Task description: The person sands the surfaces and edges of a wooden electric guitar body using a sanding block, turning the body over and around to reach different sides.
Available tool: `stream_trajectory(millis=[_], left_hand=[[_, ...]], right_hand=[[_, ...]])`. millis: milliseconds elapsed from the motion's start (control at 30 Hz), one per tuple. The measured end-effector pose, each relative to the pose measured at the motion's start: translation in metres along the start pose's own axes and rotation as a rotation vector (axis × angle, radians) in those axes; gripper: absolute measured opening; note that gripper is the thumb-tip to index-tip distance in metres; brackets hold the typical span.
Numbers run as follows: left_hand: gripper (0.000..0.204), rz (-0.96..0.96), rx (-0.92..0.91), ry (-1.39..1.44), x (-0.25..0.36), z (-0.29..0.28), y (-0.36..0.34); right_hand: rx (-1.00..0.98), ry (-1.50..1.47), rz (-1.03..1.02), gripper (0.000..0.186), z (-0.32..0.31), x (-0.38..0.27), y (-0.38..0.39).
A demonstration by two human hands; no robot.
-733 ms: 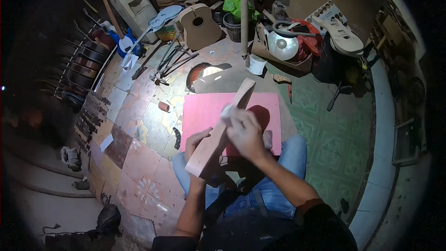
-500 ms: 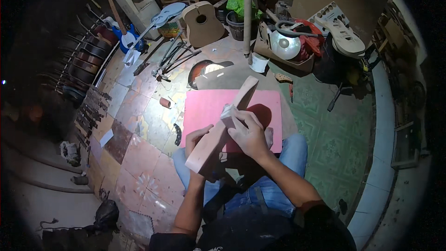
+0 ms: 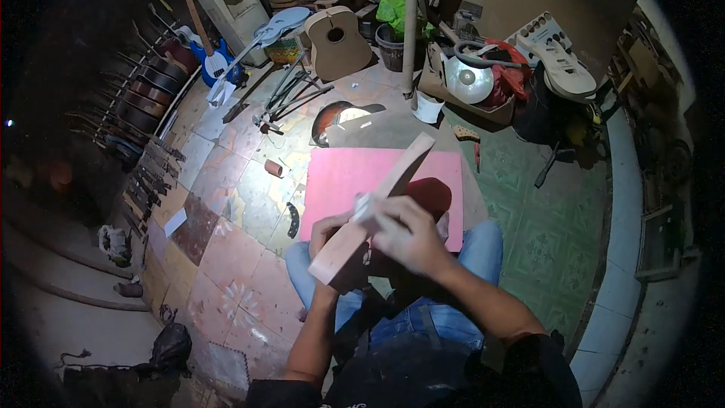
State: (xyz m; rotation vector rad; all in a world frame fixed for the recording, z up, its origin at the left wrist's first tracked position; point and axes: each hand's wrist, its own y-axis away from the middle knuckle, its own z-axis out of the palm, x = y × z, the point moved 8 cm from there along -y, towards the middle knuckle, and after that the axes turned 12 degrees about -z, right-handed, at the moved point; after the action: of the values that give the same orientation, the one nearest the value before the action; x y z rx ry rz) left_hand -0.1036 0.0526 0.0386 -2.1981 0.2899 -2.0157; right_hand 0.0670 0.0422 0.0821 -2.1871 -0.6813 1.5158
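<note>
A thick piece of pale wood point(image 3: 347, 251), shaped like a guitar body seen edge-on, stands tilted above my lap, its curved edge running from lower left to upper right. My left hand point(image 3: 328, 228) grips it from the left side, fingers partly hidden behind the wood. My right hand point(image 3: 408, 234), smeared by motion, pinches a small pale folded piece of sandpaper point(image 3: 365, 206) against the middle of the edge. Under the wood lies a pink board point(image 3: 328, 181), with a dark red rounded shadow on it.
A sunburst guitar body point(image 3: 326, 122) lies beyond the board under a grey sheet point(image 3: 377, 130). A curved black piece point(image 3: 293, 221) and a brown cylinder point(image 3: 273, 168) rest on the tiles at left. A red-handled tool point(image 3: 477, 157) lies at right, near a full cardboard box point(image 3: 483, 104).
My right hand has slid the sandpaper down along the wood's edge, towards me. My left hand keeps its grip, and the whole view has shifted slightly.
</note>
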Motion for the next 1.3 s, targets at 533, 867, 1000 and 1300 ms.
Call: stream_trajectory(millis=[533,867,1000,1300], left_hand=[[0.042,0.101,-0.063,0.057,0.016,0.012,-0.001],[0.053,0.073,-0.069,0.045,0.006,0.005,-0.01],[0.067,0.055,-0.088,0.042,0.012,0.01,-0.015],[0.06,0.108,-0.066,-0.065,0.01,0.012,-0.028]], right_hand=[[-0.088,0.915,-0.256,0.04,-0.034,0.054,-0.028],[-0.082,0.802,-0.215,0.035,-0.028,0.052,-0.026],[-0.058,0.842,0.072,0.039,-0.079,0.097,-0.041],[0.191,0.827,-0.183,0.033,-0.071,0.123,-0.027]])
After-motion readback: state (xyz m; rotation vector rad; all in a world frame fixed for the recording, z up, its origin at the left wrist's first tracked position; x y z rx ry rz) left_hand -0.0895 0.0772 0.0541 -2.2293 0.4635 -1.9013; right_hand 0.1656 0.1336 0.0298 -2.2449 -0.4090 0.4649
